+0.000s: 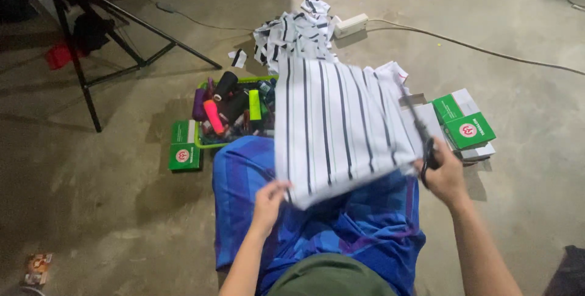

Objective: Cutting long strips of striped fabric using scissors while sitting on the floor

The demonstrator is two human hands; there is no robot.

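While my left hand (268, 201) pinches the near corner of the striped cloth panel (338, 128), fingers closed on it above my lap, my right hand (442, 171) grips scissors (423, 140) at its far edge. Cut scraps (295, 34) lie beyond; panel uncut, by my judgement.

The striped cloth (341, 128) hides part of the green basket (204, 140) of thread spools and most of the scissors' (423, 140) blades. Motion blurs its edges. The dark stand (116, 34) runs off the top edge.
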